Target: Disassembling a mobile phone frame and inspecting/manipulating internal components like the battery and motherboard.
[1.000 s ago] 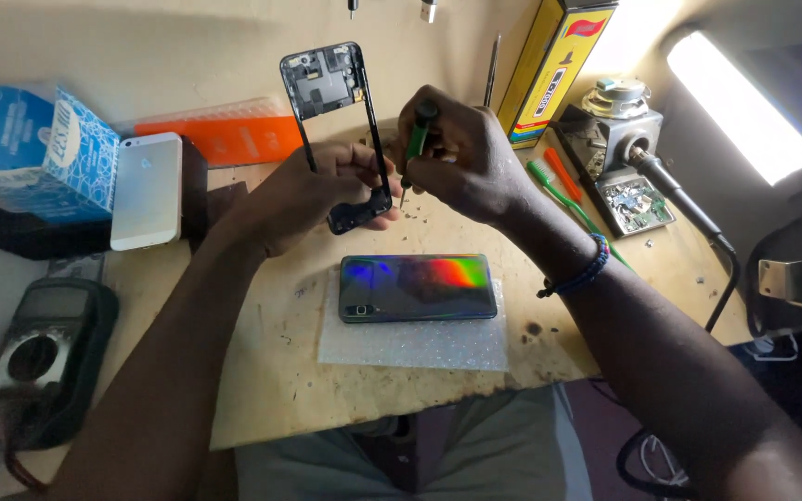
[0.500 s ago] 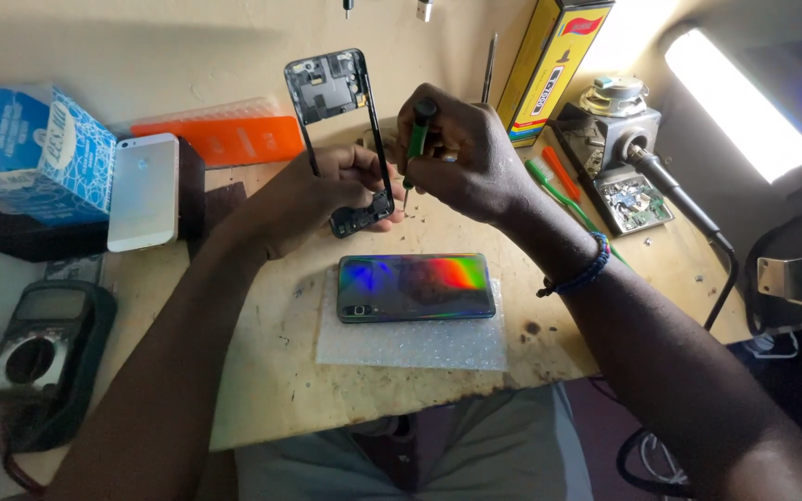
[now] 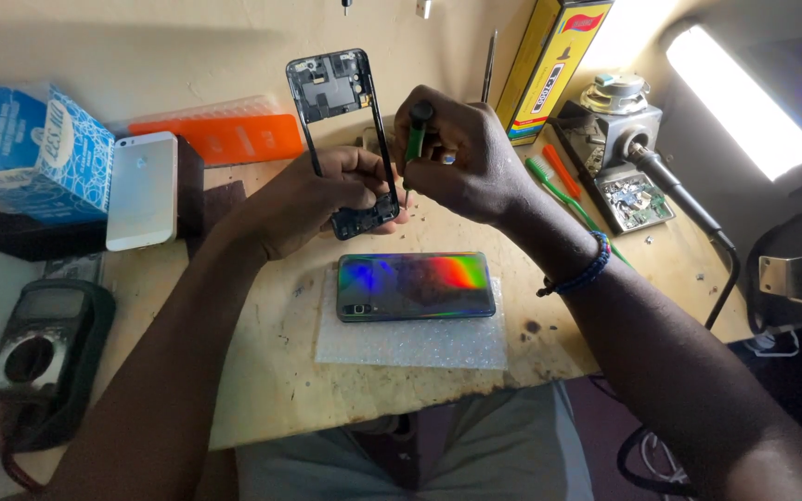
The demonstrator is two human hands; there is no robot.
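Nearest to you, a phone with a rainbow-shining back [image 3: 417,286] lay on a bubble-wrap sheet [image 3: 410,341] on the table [image 3: 262,371]. Behind it, your left hand [image 3: 313,199] pinched the lower end of a black phone frame [image 3: 345,139], holding it almost upright above the table. Your right hand [image 3: 461,153] was closed around a green screwdriver [image 3: 415,139], its tip at the frame's right edge.

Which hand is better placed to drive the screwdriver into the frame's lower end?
Right. The right hand already grips the green screwdriver, tip beside the phone frame. The left hand is occupied holding that frame upright.
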